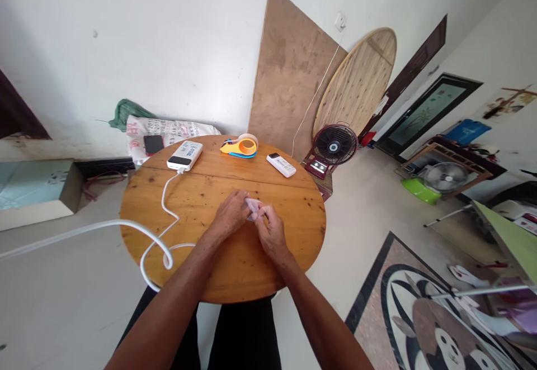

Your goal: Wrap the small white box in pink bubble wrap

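Observation:
My left hand [232, 212] and my right hand [271, 230] meet above the middle of a round wooden table [168, 157]. Between them is a small, thin, whitish crumpled piece [252, 207], perhaps plastic film or tissue; its exact kind I cannot make out. The fingers of both hands are closed on it, left hand at its left edge, right hand pinching its right side. Beyond the hands lie a tape dispenser [240, 146], orange and blue with a roll of tape, and a white rectangular device [281, 165] with a dark end.
A white power bank [184, 155] sits at the table's back left, its white cable [164, 205] looping across the left side and off the edge. A dark phone-like object [153, 145] lies on a printed sack behind. A fan [334, 145] stands past the right edge.

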{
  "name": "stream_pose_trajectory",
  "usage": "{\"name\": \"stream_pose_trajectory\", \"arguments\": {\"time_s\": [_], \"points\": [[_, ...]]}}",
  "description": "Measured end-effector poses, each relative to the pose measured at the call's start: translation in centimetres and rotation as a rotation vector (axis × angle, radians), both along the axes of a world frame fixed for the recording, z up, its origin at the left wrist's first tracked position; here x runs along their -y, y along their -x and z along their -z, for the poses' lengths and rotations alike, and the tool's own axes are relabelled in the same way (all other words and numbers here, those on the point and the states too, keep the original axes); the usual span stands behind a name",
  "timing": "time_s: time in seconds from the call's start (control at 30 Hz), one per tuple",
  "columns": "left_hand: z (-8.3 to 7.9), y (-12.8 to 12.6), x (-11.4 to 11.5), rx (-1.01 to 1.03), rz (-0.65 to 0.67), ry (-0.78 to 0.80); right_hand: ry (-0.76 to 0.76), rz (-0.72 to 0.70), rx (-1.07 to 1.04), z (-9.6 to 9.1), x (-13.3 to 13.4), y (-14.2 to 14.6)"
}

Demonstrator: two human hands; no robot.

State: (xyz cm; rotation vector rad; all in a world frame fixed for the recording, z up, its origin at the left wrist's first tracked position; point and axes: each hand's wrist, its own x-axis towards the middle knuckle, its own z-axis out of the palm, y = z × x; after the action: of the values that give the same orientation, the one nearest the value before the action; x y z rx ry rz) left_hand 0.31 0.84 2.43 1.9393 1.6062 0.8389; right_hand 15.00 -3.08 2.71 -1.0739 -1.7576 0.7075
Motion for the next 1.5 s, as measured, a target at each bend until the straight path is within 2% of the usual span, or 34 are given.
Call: {"name": "stream_pose_trajectory", "arguments": {"time_s": [0.1, 0.2, 0.3, 0.4, 0.6, 0.73, 0.93, 1.07, 1.2, 1.5], "points": [[-0.7, -0.4, 0.7, -0.072, -0.026, -0.019, 0.016, -0.024, -0.024, 0.0, -0.1, -0.1], [-1.3, -0.8, 1.3, -0.104, -0.05, -0.066, 0.043, -0.051, 0.021, -1.1, -0.6, -0.8], [-1.2, -0.9, 1.5, -0.117, -0.077, -0.077, 0.012, -0.032, 0.106, -1.9, -0.6, -1.3], [-0.8, -0.8, 1.5, -0.132, -0.089, -0.074, -0.033, -0.013, 0.19, -1.6, -0.1, -1.2], [0.2, 0.3, 1.2, -0.012, 0.062, -0.09, -0.109, -0.009, 0.229, -0.1, 0.6, -0.7], [1.2, 1.3, 1.6, 0.108, 0.169, -0.158, -0.242, -0.031, 0.32, 0.7, 0.5, -0.9], [1.4, 1.8, 1.9, -0.083, 0.147, -0.191, -0.401, -0.043, 0.492, 1.5, 0.4, -1.4], [1.2, 2.0, 1.1, -0.147, 0.222, -0.204, -0.401, -0.05, 0.539, 1.4, 0.3, -1.4], [1.8, 1.9, 0.1, -0.086, 0.356, -0.266, -0.383, -0.039, 0.49, 1.5, 0.3, -1.3], [3.6, 1.4, -0.8, 0.157, 0.382, -0.298, -0.313, -0.081, 0.382, 1.3, 0.2, -1.6]]}}
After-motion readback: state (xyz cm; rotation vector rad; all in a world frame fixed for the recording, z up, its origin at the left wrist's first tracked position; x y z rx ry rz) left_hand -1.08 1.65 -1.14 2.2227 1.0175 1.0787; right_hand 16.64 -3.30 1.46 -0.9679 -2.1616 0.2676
